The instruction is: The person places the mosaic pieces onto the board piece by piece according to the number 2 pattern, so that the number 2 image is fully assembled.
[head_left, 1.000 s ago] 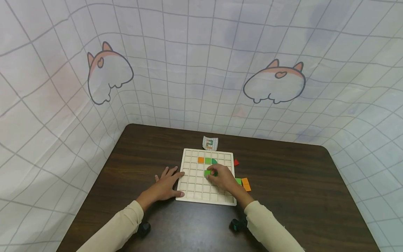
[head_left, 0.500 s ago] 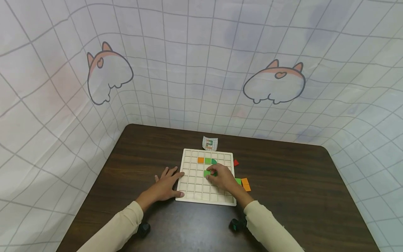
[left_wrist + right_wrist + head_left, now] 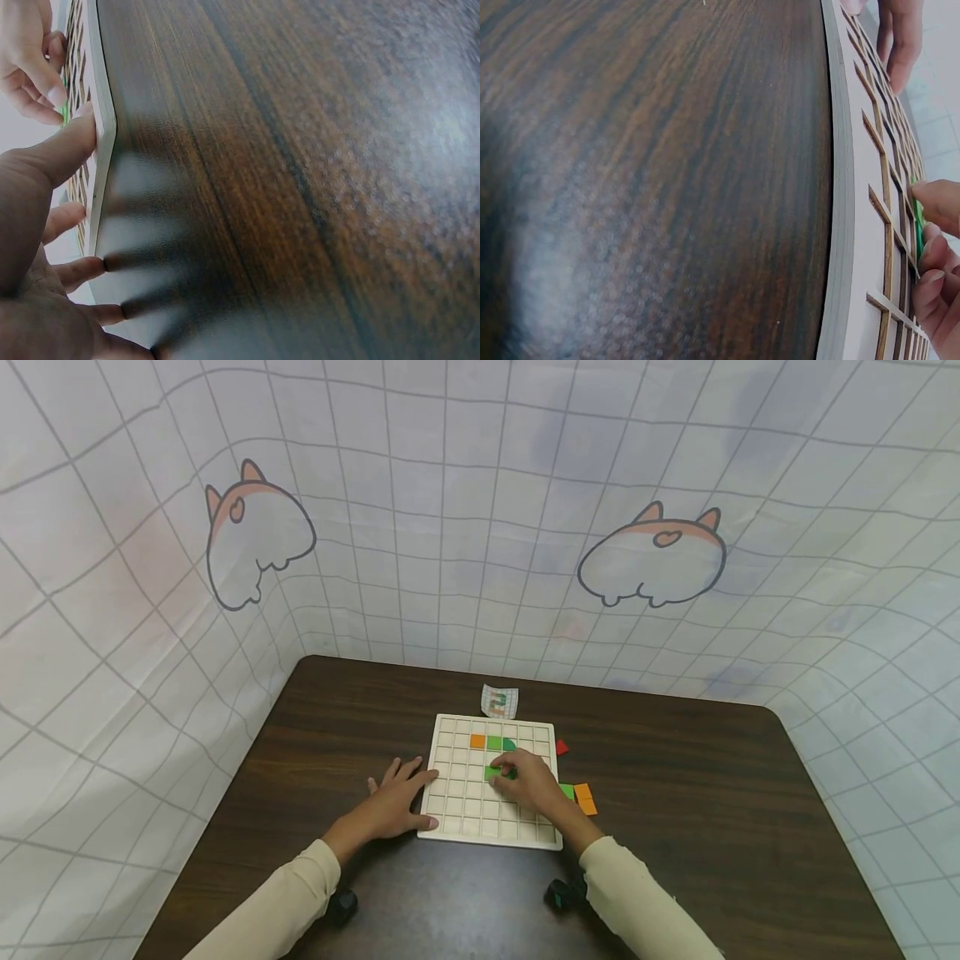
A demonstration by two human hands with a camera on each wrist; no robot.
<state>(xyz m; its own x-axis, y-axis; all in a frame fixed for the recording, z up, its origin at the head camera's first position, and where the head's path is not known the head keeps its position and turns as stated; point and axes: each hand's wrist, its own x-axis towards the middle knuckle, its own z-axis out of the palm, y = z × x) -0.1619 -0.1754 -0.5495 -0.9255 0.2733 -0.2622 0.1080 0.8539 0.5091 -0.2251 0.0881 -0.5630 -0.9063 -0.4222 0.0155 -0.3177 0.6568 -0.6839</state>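
Observation:
A cream grid board (image 3: 465,810) lies on the table. My right hand (image 3: 534,783) is over its middle, thumb and index finger pinching a light green square tile (image 3: 491,773) at the board's surface. Beside that tile a darker green tile (image 3: 512,773) is partly hidden under the fingers. In a row farther up sit an orange tile (image 3: 477,741), a green square tile (image 3: 494,743) and a dark green rounded tile (image 3: 509,744). My left hand (image 3: 390,802) is spread at the board's left edge, thumb and index finger resting on the rim (image 3: 106,135), the other fingertips on the table.
Behind the board lies a small printed card (image 3: 499,702) with a coloured pattern. To the right are a red piece (image 3: 562,747), a green tile (image 3: 567,792) and orange tiles (image 3: 586,799). White grid-patterned curtains (image 3: 450,527) surround the dark wooden table (image 3: 675,777).

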